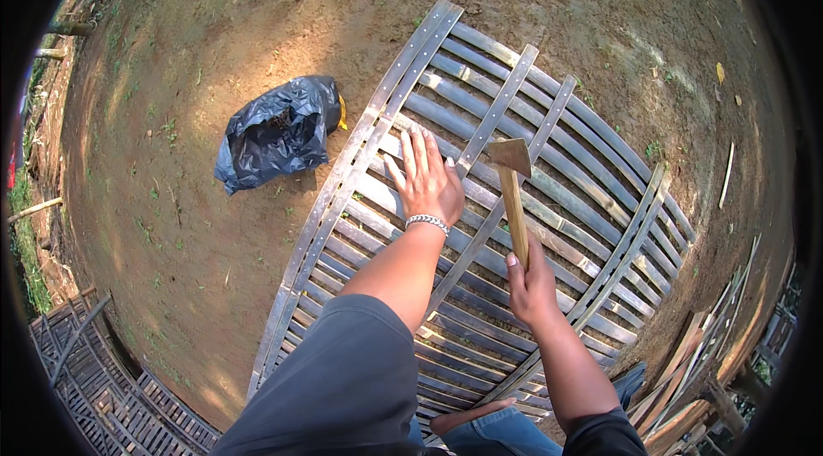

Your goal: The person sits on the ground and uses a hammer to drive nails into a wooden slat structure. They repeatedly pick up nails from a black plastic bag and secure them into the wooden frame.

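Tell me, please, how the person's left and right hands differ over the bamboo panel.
The left hand lies flat, fingers spread, on the bamboo panel; the right hand is closed around a hatchet handle, above it. The left wears a bracelet; the right's wrist is bare. Both are gloveless.

Black plastic bag (pixel 276 132), left on dirt

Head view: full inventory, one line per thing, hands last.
bamboo slat panel: 1, grey-tan, on dirt, centre to right
hatchet: 1, rusty head, wooden handle, above the panel
plastic bag: 1, black, on dirt left of the panel
second slat panel: 1, dark grey, lower left
wood strips: several, tan, lower right
bracelet: 1, silver, left wrist
left hand: flat on the slats, fingers spread
right hand: gripping the hatchet handle
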The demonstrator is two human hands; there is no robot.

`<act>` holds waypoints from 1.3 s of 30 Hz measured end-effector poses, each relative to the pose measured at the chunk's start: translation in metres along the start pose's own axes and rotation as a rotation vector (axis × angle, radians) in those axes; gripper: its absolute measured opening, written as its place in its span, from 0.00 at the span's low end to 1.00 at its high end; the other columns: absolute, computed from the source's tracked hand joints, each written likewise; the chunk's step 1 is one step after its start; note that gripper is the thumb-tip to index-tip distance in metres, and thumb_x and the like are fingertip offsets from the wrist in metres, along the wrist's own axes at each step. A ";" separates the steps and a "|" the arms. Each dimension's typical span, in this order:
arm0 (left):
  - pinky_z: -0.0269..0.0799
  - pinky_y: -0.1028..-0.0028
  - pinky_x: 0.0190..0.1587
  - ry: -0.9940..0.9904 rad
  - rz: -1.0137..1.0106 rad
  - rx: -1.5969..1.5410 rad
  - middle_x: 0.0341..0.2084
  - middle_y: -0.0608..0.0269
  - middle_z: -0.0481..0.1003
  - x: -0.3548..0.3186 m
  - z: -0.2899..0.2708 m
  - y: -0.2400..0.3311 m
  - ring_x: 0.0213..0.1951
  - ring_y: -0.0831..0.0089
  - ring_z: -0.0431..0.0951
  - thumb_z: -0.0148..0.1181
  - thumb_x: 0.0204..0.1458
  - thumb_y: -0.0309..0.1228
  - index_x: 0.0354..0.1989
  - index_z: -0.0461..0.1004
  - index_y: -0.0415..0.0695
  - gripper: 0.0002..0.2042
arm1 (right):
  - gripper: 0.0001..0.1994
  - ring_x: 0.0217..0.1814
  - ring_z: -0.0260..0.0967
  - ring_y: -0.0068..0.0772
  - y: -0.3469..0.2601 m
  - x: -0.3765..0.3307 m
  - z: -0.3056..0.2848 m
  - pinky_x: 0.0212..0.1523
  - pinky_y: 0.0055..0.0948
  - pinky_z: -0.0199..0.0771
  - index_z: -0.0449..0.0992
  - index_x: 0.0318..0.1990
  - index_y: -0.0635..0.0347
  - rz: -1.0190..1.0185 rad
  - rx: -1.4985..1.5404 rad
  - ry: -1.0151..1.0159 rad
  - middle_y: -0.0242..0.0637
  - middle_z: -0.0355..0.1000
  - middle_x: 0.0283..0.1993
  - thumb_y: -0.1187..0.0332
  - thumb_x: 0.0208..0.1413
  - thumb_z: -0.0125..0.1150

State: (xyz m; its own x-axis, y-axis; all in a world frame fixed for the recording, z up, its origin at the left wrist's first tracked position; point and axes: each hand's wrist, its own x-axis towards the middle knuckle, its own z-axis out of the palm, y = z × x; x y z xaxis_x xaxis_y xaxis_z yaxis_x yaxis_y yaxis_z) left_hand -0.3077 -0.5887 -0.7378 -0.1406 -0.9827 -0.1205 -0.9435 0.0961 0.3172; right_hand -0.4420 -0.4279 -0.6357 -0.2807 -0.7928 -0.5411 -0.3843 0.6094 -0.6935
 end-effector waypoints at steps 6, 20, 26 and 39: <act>0.25 0.45 0.76 -0.029 -0.015 0.022 0.78 0.49 0.42 0.002 0.002 0.003 0.79 0.54 0.36 0.44 0.65 0.40 0.76 0.47 0.35 0.34 | 0.23 0.61 0.71 0.65 0.009 0.032 -0.004 0.58 0.50 0.73 0.62 0.69 0.58 -0.181 -0.214 -0.053 0.58 0.71 0.62 0.68 0.67 0.53; 0.31 0.42 0.76 0.019 0.000 -0.018 0.77 0.42 0.43 -0.001 0.002 -0.004 0.79 0.50 0.39 0.47 0.62 0.38 0.75 0.50 0.32 0.34 | 0.24 0.55 0.75 0.64 -0.013 0.033 -0.029 0.53 0.49 0.77 0.63 0.68 0.57 -0.390 -0.257 0.088 0.57 0.75 0.56 0.71 0.65 0.56; 0.29 0.43 0.76 -0.021 -0.009 -0.054 0.78 0.44 0.41 0.000 0.003 0.003 0.79 0.51 0.38 0.45 0.63 0.40 0.75 0.49 0.33 0.35 | 0.25 0.49 0.76 0.66 -0.006 0.042 -0.033 0.46 0.53 0.76 0.62 0.68 0.57 -0.386 -0.375 0.080 0.60 0.75 0.52 0.70 0.64 0.57; 0.30 0.41 0.76 0.000 -0.009 -0.049 0.77 0.45 0.45 -0.001 0.004 0.001 0.79 0.52 0.39 0.45 0.64 0.40 0.74 0.52 0.33 0.33 | 0.23 0.49 0.75 0.69 0.010 0.050 -0.023 0.47 0.51 0.77 0.63 0.67 0.59 -0.210 -0.453 -0.017 0.62 0.75 0.48 0.71 0.64 0.56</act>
State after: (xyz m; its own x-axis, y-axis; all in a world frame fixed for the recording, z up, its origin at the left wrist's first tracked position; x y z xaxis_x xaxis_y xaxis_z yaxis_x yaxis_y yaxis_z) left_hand -0.3101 -0.5869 -0.7414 -0.1320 -0.9835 -0.1239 -0.9290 0.0791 0.3615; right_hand -0.4805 -0.4616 -0.6585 -0.1437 -0.8951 -0.4220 -0.7752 0.3669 -0.5143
